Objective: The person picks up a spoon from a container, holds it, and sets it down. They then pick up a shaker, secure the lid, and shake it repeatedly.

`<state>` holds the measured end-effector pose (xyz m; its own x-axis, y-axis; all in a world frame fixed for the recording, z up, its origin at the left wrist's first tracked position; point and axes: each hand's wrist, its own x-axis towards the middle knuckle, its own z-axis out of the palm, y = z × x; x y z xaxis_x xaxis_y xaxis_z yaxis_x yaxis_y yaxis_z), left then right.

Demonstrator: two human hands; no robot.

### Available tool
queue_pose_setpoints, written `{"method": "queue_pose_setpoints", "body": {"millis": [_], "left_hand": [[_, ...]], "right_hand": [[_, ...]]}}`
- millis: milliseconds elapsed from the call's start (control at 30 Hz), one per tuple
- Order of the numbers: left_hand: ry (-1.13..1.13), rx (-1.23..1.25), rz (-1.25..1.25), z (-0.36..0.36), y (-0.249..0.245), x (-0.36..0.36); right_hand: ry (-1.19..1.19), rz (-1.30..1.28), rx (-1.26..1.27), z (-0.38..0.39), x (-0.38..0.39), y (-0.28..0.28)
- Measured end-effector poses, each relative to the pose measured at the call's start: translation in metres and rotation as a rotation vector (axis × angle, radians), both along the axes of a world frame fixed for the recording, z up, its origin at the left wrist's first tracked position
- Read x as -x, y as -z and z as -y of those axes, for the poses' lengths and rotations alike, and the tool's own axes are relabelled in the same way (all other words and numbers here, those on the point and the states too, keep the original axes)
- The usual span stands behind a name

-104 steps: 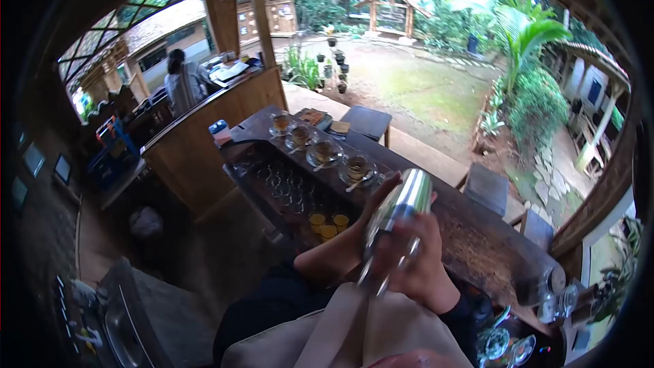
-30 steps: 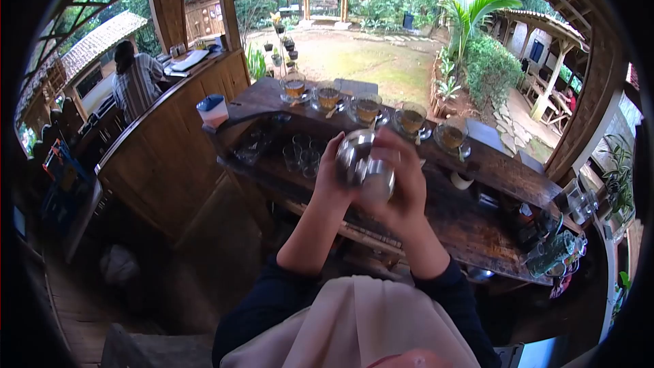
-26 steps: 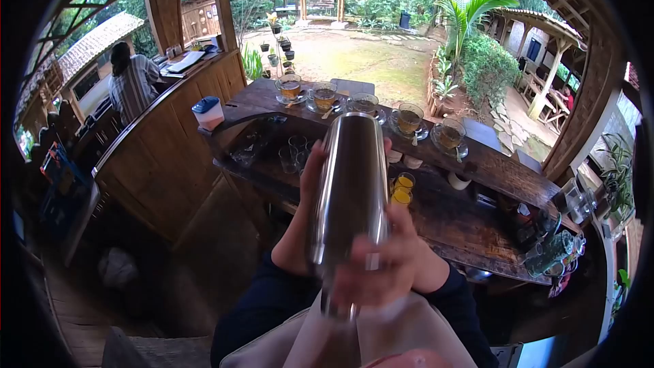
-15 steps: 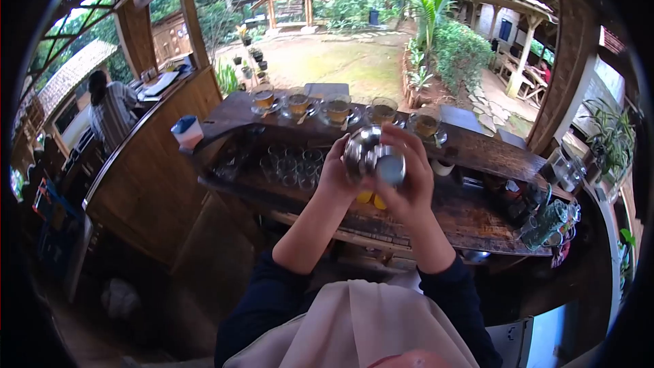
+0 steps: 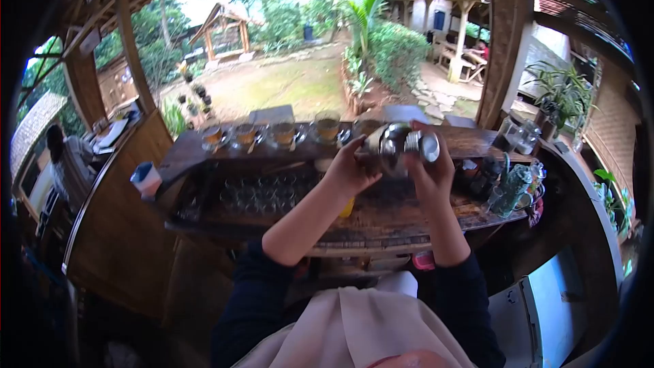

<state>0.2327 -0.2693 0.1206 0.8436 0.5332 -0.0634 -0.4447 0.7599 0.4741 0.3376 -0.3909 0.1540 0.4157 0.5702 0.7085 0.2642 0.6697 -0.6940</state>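
Observation:
Both my hands hold a shiny metal container (image 5: 394,144) up in front of the counter, tilted toward the right; it looks like a shaker, but blur hides its details. My left hand (image 5: 349,169) is closed against its left side. My right hand (image 5: 433,172) wraps its right side, around a ribbed neck with a round pale end (image 5: 428,147). Behind them, glass cups of amber drink, such as this cup (image 5: 283,133), stand in a row on saucers with spoons. The rightmost cup (image 5: 368,127) is partly covered by the container.
Upturned-looking glasses (image 5: 262,191) fill the lower shelf, with something yellow (image 5: 347,206) near my left forearm. A blue-and-white cup (image 5: 146,178) stands at the counter's left end. Glass jars (image 5: 519,135) and a green glass bottle (image 5: 512,191) are at right. A person (image 5: 70,158) is far left.
My view has turned to the right, so the counter and cups appear further left. The metal container stays in both hands, and its pale end now faces more to the right.

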Motion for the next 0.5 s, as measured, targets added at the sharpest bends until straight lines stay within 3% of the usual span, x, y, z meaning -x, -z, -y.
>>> {"method": "queue_pose_setpoints", "body": {"millis": [67,100,133,167,233,300,367,433,467,500], "left_hand": [[0.3,-0.245,0.393,0.02,-0.029,0.009],[0.208,-0.281,0.337,0.034,-0.046,0.009],[0.161,-0.508,0.455,0.046,-0.059,0.01],[0.109,-0.736,0.579,0.055,-0.067,0.01],[0.124,-0.724,0.56,0.061,-0.082,-0.004],[0.056,-0.717,0.468,0.058,-0.095,-0.038],[0.715,-0.245,0.572,0.014,-0.078,-0.095],[0.284,-0.229,0.274,0.039,-0.097,-0.1],[0.331,-0.269,0.349,0.042,-0.102,-0.1],[0.345,-0.281,0.357,0.043,-0.11,-0.098]], "right_hand": [[0.35,0.601,-0.512,0.038,0.023,-0.027],[0.404,0.78,-0.622,0.062,0.029,-0.035],[0.453,0.965,-0.731,0.078,0.031,-0.04],[0.381,0.855,-1.124,0.064,0.038,-0.034],[0.331,0.892,-1.318,0.059,0.023,-0.019],[0.48,0.926,-0.857,0.069,0.011,-0.049],[0.67,0.946,-0.695,0.049,-0.025,-0.055],[0.408,0.289,-0.295,0.048,-0.032,-0.061],[0.468,0.279,-0.358,0.055,-0.033,-0.066],[0.659,0.642,-0.386,0.076,-0.035,-0.073]]}}
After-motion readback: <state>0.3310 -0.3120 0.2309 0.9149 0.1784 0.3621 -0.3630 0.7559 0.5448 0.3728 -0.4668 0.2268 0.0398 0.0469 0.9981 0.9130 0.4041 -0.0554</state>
